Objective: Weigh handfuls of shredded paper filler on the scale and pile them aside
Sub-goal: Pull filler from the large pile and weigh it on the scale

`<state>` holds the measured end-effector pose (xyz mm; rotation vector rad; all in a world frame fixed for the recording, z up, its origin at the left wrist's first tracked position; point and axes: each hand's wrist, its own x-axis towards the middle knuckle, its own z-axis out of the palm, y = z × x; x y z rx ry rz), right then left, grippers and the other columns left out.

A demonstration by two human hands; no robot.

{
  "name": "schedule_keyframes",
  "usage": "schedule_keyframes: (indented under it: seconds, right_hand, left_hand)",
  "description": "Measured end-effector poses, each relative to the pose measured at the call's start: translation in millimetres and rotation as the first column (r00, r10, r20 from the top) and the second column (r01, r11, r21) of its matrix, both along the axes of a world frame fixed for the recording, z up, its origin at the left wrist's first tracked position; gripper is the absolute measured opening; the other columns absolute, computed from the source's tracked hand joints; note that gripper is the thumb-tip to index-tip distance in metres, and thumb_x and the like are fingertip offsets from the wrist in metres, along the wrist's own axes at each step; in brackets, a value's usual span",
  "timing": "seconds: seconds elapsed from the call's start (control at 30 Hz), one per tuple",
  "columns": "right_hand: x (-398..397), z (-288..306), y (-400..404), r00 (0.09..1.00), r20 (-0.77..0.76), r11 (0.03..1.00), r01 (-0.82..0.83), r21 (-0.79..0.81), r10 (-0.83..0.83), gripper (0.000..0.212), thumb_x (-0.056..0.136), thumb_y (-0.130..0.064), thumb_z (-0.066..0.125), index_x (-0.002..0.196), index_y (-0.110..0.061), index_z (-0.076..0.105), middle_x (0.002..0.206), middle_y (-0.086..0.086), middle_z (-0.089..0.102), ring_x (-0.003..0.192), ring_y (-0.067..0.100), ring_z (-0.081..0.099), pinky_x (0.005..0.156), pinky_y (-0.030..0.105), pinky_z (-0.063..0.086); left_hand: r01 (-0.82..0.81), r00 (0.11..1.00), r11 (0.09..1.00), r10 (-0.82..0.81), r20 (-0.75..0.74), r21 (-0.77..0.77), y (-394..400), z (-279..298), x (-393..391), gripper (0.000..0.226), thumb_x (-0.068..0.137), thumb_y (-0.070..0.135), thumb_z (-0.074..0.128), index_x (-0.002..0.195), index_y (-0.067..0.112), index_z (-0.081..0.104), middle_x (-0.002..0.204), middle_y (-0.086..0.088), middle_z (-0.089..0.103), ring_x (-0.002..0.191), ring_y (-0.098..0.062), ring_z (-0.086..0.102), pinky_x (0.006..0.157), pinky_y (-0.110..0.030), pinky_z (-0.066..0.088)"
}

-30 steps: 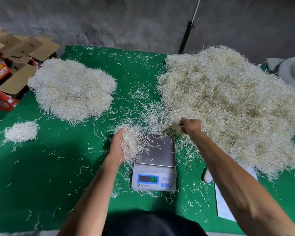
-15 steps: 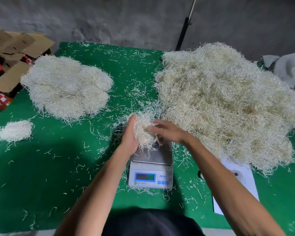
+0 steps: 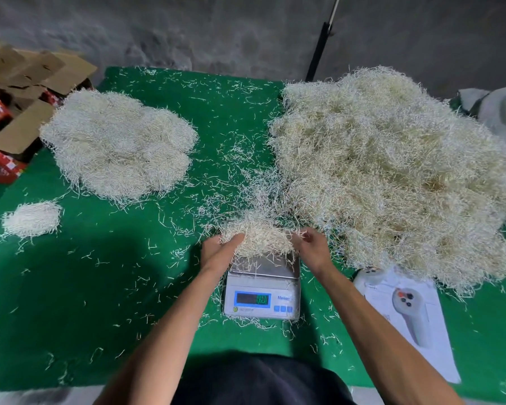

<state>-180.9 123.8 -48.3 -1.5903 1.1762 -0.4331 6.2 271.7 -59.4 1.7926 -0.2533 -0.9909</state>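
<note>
A person's left hand and right hand cup a handful of shredded paper from either side as it sits on the pan of the scale, at the near middle of the green worktop. Fingers of both hands curl loosely against the clump, steadying it rather than lifting it. The display is lit, but its digits are too blurred to read.

The unsorted supply, a big heap, spreads just right of the scale, its stray strands reaching almost to the handful. The weighed pile lies well apart at far left, with a small clump nearer the left edge. A printed sheet lies right of the scale, partly under the heap; cartons stand off the worktop's left side.

The risk, judged from here, is a false reading: hands resting on the clump would add load, and strands trailing off the pan onto the worktop or tangling with the heap would carry part of the weight. Loose shreds could also spill when the handful is carried left.
</note>
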Motion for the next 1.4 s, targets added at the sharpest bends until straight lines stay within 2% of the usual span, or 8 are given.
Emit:
schedule_keyframes:
  seconds: [0.1, 0.2, 0.3, 0.4, 0.47, 0.57, 0.9, 1.4]
  right_hand:
    - [-14, -2, 1, 0.997, -0.003, 0.997, -0.072, -0.003, 0.072, 0.031, 0.097, -0.056, 0.058, 0.109, -0.028, 0.066, 0.063, -0.01, 0.061, 0.055, 0.008, 0.059, 0.063, 0.026, 0.045]
    - [-32, -13, 6, 0.999, -0.047, 0.997, 0.014, -0.076, -0.018, 0.059, 0.095, -0.075, 0.045, 0.137, -0.036, 0.056, 0.105, -0.013, 0.07, 0.086, 0.004, 0.069, 0.081, 0.03, 0.054]
    - [-60, -37, 23, 0.982, -0.071, 0.978, 0.168, -0.122, -0.177, 0.062, 0.103, -0.068, 0.034, 0.142, -0.024, 0.053, 0.133, -0.002, 0.062, 0.116, 0.017, 0.059, 0.108, 0.043, 0.045]
    - [-92, -73, 48, 0.938, -0.345, 0.951, -0.07, -0.3, -0.04, 0.042, 0.108, -0.031, 0.045, 0.145, -0.012, 0.051, 0.151, 0.009, 0.052, 0.128, 0.019, 0.051, 0.112, 0.034, 0.037]
    - [-103, -94, 64, 0.812, -0.576, 0.857, -0.359, -0.369, 0.092, 0.054, 0.104, -0.02, 0.048, 0.156, -0.01, 0.039, 0.167, 0.009, 0.026, 0.153, 0.025, 0.027, 0.126, 0.037, 0.022]
    - [-101, -101, 73, 0.746, -0.663, 0.834, -0.404, -0.375, 0.063, 0.061, 0.105, -0.028, 0.04, 0.162, -0.013, 0.023, 0.171, 0.004, 0.009, 0.159, 0.021, 0.004, 0.129, 0.036, 0.003]
    - [-91, -98, 77, 0.814, -0.581, 0.895, -0.266, -0.357, 0.01, 0.061, 0.102, -0.018, 0.051, 0.159, -0.012, 0.032, 0.17, 0.003, 0.018, 0.158, 0.02, 0.01, 0.128, 0.035, 0.003]
    - [-95, -97, 76, 0.86, -0.509, 0.912, -0.222, -0.344, 0.017, 0.057, 0.097, -0.011, 0.057, 0.153, -0.008, 0.045, 0.167, 0.005, 0.028, 0.156, 0.025, 0.022, 0.128, 0.043, 0.017]
  left_hand:
    - [0.117, 0.992, 0.991, -0.12, 0.038, 0.063, 2, -1, -3, 0.095, 0.078, 0.068, 0.073, 0.147, 0.009, 0.044, 0.144, -0.013, 0.053, 0.131, -0.027, 0.052, 0.115, -0.046, 0.037]
    - [0.228, 0.964, 0.973, -0.222, 0.144, -0.026, 14, 1, 2, 0.061, 0.074, 0.082, 0.064, 0.094, 0.024, 0.065, 0.087, 0.006, 0.061, 0.075, -0.009, 0.058, 0.08, -0.029, 0.05]
    - [0.129, 0.973, 0.983, -0.1, 0.209, -0.13, 37, -4, 16, 0.055, 0.089, 0.081, 0.043, 0.105, 0.036, 0.07, 0.094, 0.021, 0.069, 0.083, 0.002, 0.066, 0.074, -0.018, 0.05]
    - [0.116, 0.936, 0.992, -0.091, 0.34, -0.052, 62, -30, 24, 0.054, 0.104, 0.061, 0.03, 0.119, 0.027, 0.071, 0.101, 0.003, 0.074, 0.071, -0.007, 0.064, 0.054, -0.018, 0.046]
    - [0.254, 0.838, 0.958, -0.285, 0.465, 0.13, 78, -57, 20, 0.037, 0.108, 0.041, 0.038, 0.131, 0.03, 0.064, 0.14, -0.004, 0.061, 0.094, -0.005, 0.064, 0.079, -0.019, 0.054]
    - [0.389, 0.617, 0.845, -0.535, 0.576, 0.368, 98, -91, 3, 0.045, 0.107, 0.031, 0.044, 0.152, 0.033, 0.04, 0.166, 0.013, 0.01, 0.155, -0.009, 0.003, 0.127, -0.039, 0.001]
    - [0.345, 0.511, 0.853, -0.521, 0.684, 0.392, 106, -105, -5, 0.048, 0.109, 0.03, 0.041, 0.156, 0.031, 0.034, 0.166, 0.013, 0.012, 0.154, -0.004, -0.003, 0.127, -0.036, -0.003]
    - [0.327, 0.589, 0.899, -0.434, 0.682, 0.29, 109, -98, -8, 0.044, 0.105, 0.02, 0.051, 0.149, 0.026, 0.05, 0.163, 0.011, 0.026, 0.154, -0.007, 0.011, 0.127, -0.035, 0.003]
